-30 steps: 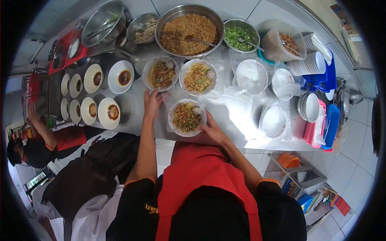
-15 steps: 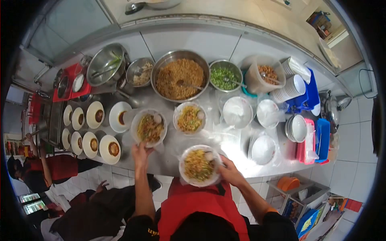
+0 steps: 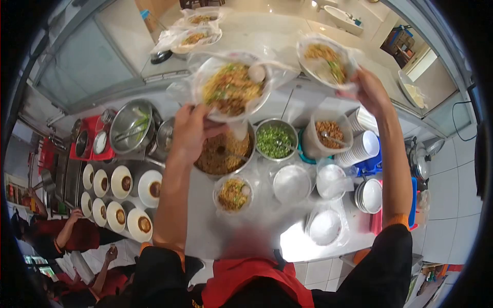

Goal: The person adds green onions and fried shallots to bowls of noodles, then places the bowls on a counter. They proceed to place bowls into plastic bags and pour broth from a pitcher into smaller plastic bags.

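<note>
My left hand (image 3: 192, 128), half closed, holds the near rim of a round white noodle bowl with clear plastic lining (image 3: 233, 90) at twelve o'clock. At one o'clock, my right hand (image 3: 371, 92) grips a second white noodle bowl (image 3: 328, 59), seemingly tilted; more leaning or slipping plastic could spill noodles.

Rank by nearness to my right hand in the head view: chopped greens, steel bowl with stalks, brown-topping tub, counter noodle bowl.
1. Brown-topping tub: below-left of the right hand.
2. Chopped greens: left of the tub.
3. Counter noodle bowl: below-left of the greens.
4. Steel bowl with stalks: far left.
</note>
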Demonstrator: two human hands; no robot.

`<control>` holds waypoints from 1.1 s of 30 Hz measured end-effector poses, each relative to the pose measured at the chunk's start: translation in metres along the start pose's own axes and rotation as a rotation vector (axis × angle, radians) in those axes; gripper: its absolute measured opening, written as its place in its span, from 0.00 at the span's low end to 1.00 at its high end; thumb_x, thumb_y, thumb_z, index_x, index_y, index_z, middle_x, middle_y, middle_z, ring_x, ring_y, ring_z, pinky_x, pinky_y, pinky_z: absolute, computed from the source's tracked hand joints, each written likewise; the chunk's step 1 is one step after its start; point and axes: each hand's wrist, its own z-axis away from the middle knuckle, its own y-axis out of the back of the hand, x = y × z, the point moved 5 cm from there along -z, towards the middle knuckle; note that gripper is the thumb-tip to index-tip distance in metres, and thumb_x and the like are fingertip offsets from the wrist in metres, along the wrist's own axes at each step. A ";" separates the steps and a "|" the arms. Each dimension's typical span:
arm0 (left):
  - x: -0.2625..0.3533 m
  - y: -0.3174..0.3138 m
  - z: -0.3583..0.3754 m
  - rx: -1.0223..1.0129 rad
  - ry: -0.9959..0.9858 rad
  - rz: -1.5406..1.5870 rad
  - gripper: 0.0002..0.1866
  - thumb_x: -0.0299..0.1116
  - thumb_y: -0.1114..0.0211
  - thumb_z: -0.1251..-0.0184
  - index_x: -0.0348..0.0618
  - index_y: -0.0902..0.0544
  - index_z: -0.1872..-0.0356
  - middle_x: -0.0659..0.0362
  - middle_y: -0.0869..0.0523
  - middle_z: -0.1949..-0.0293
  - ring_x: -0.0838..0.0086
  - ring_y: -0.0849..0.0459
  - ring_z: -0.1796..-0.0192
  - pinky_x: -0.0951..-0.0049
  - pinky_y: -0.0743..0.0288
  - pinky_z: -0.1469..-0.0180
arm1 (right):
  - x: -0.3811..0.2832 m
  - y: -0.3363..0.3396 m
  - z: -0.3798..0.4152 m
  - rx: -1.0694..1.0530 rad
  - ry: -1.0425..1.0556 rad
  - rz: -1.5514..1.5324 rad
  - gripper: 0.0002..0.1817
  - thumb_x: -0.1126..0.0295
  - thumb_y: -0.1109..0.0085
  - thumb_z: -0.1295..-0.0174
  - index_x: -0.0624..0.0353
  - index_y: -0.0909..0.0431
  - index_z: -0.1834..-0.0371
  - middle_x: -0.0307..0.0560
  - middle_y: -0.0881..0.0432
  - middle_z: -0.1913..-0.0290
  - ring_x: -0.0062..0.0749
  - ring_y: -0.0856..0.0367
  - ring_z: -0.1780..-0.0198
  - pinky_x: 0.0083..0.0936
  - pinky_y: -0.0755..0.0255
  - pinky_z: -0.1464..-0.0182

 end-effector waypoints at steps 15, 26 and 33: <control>-0.018 -0.091 -0.131 -0.016 -0.094 0.116 0.15 0.27 0.50 0.35 0.17 0.35 0.58 0.36 0.18 0.62 0.54 0.13 0.64 0.71 0.13 0.61 | 0.049 -0.103 -0.334 -0.083 -0.034 0.006 0.15 0.64 0.48 0.37 0.67 0.25 0.57 0.48 0.21 0.68 0.29 0.23 0.70 0.28 0.31 0.72; -0.026 -0.096 -0.156 0.033 -0.050 0.310 0.24 0.27 0.42 0.37 0.18 0.44 0.51 0.34 0.24 0.58 0.51 0.15 0.61 0.68 0.13 0.62 | 0.036 -0.111 -0.313 -0.106 -0.028 -0.026 0.23 0.56 0.52 0.34 0.67 0.31 0.47 0.62 0.23 0.58 0.41 0.21 0.69 0.35 0.26 0.70; -0.028 -0.092 -0.119 0.116 0.077 0.281 0.24 0.33 0.47 0.29 0.26 0.38 0.40 0.35 0.24 0.49 0.48 0.18 0.50 0.55 0.21 0.44 | 0.047 -0.089 -0.004 0.070 0.302 -0.026 0.14 0.62 0.45 0.37 0.64 0.22 0.65 0.43 0.22 0.72 0.24 0.25 0.73 0.22 0.33 0.73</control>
